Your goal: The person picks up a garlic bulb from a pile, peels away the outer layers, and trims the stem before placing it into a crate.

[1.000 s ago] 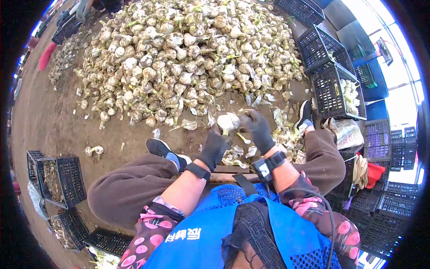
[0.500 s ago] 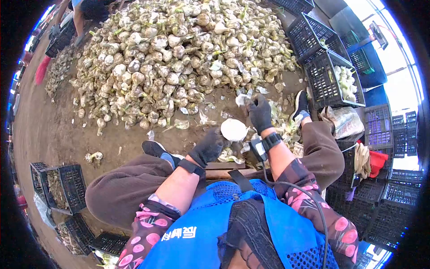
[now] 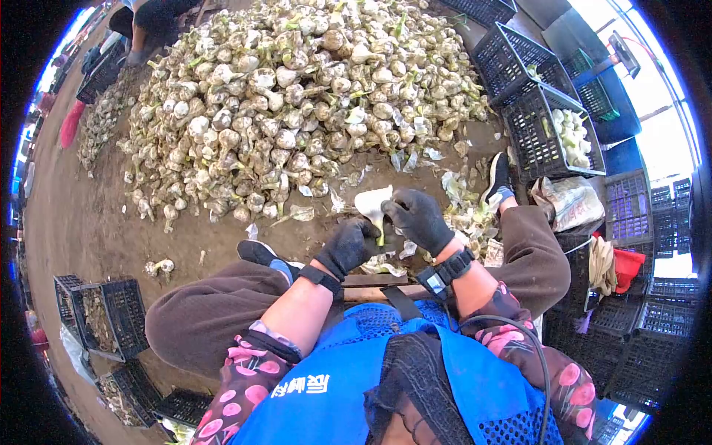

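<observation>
Change: since half a second ago our right hand (image 3: 417,216) has come back from the scraps and rejoined the bulb; our left hand (image 3: 349,246) has turned it stem-down.
Left hand: gloved fingers clamped around the green stem of the garlic bulb (image 3: 373,203).
Right hand: gloved fingers closed on the bulb's right side, pinching its skin.
Bulb: held between our two hands, above the ground in front of our knees, white and partly peeled.
Pile: we see the garlic heap (image 3: 297,96) just beyond our hands.
Peelings: loose skins (image 3: 463,208) lie by our right shoe.
Crate: black crate (image 3: 552,133) of cleaned bulbs at right.
</observation>
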A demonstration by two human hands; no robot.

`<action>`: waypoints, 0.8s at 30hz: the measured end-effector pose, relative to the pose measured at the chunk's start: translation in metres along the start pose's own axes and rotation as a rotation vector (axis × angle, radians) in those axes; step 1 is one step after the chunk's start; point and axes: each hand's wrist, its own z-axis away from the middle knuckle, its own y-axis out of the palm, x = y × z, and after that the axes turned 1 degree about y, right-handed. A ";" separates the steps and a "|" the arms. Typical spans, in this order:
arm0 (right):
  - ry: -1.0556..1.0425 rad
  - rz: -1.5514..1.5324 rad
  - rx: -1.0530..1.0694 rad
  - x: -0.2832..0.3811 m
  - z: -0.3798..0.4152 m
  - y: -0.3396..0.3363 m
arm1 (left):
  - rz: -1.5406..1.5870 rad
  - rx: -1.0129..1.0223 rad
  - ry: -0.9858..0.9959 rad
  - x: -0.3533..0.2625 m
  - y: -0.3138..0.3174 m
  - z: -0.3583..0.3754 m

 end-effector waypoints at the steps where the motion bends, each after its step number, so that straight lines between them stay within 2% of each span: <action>1: -0.037 0.009 0.096 -0.003 -0.002 -0.001 | -0.450 0.028 0.036 -0.005 -0.004 0.002; 3: -0.097 -0.067 0.127 -0.011 -0.003 -0.005 | -0.394 -0.004 0.060 0.000 -0.004 0.003; 5: 0.123 -0.272 0.217 -0.012 -0.005 -0.010 | -0.336 -0.039 0.085 -0.003 -0.004 0.005; 6: -0.081 -0.256 0.095 -0.040 -0.009 0.004 | -0.254 -0.019 0.069 -0.009 -0.004 0.008; 7: -0.082 -0.256 0.097 -0.034 -0.013 0.001 | -0.174 0.000 0.054 -0.014 -0.005 0.010; 8: -0.029 -0.095 0.071 -0.027 -0.016 -0.001 | -0.174 -0.002 0.053 -0.009 -0.004 0.009; 9: 0.025 0.066 0.044 -0.022 -0.019 -0.002 | 0.047 0.007 0.186 0.002 0.001 0.008; 10: 0.051 0.073 0.023 -0.022 -0.022 0.003 | 0.269 0.018 0.317 0.012 0.004 0.006; 11: 0.053 0.073 0.024 -0.023 -0.027 0.009 | 0.269 0.019 0.316 0.020 0.002 0.001; 13: -0.040 0.114 -0.199 -0.032 -0.040 0.023 | -0.463 0.031 0.699 0.030 -0.002 -0.008; 14: 0.019 0.066 -0.268 -0.045 -0.049 0.030 | -0.369 0.016 0.739 0.020 0.001 -0.007; 15: 0.021 0.069 -0.266 -0.058 -0.050 0.035 | -0.364 0.016 0.738 0.019 0.006 -0.008; 17: -0.005 0.100 -0.361 -0.079 -0.050 0.032 | 0.007 -0.081 0.402 0.020 0.009 -0.008; 18: 0.466 -0.507 0.000 -0.087 -0.044 0.019 | 0.008 -0.090 0.405 0.020 0.006 -0.009; 19: 0.622 -0.730 0.138 -0.063 -0.035 -0.001 | -0.192 -0.268 0.424 0.020 0.002 -0.011; 21: 0.629 -0.902 0.182 -0.021 -0.019 -0.008 | -0.587 -0.612 0.428 0.022 0.001 -0.011; 23: 0.276 -0.917 0.118 -0.032 -0.001 0.027 | -0.607 -0.663 0.464 0.010 0.003 -0.007; 24: 0.254 -0.615 0.128 -0.032 0.010 0.029 | -0.550 -0.598 0.369 0.001 0.005 -0.005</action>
